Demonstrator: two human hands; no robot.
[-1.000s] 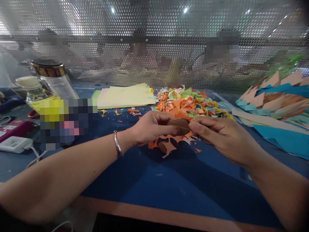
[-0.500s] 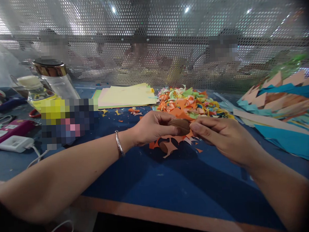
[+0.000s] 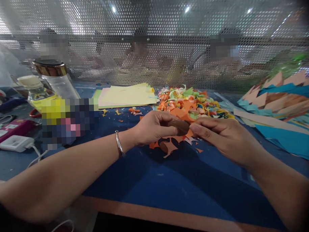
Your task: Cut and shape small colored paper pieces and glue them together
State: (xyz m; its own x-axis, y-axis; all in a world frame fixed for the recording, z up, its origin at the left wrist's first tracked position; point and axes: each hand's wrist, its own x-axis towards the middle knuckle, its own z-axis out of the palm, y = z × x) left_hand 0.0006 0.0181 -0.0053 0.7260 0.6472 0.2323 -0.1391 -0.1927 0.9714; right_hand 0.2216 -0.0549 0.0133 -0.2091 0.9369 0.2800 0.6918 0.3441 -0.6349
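A small brown piece (image 3: 182,127) is held between my two hands over the blue table (image 3: 157,183). My left hand (image 3: 157,127), with a silver bracelet at the wrist, pinches its left side between thumb and fingers. The thumb and fingertips of my right hand (image 3: 216,132) are closed on its right edge. Right behind the hands lies a heap of colourful paper scraps (image 3: 194,102). Orange and pink cut scraps (image 3: 170,147) lie just below the brown piece, with something brown partly under them.
Stacked pale yellow sheets (image 3: 128,96) lie at the back. Folded pink and blue papers (image 3: 285,98) are at the right. Bottles (image 3: 58,82), a purple power strip (image 3: 15,131) and a white charger (image 3: 17,143) stand left. A perforated metal screen (image 3: 163,68) rises behind; people sit beyond it.
The brown piece has tilted slightly between my fingers and shows less of its face. Both hands have stayed almost in place.
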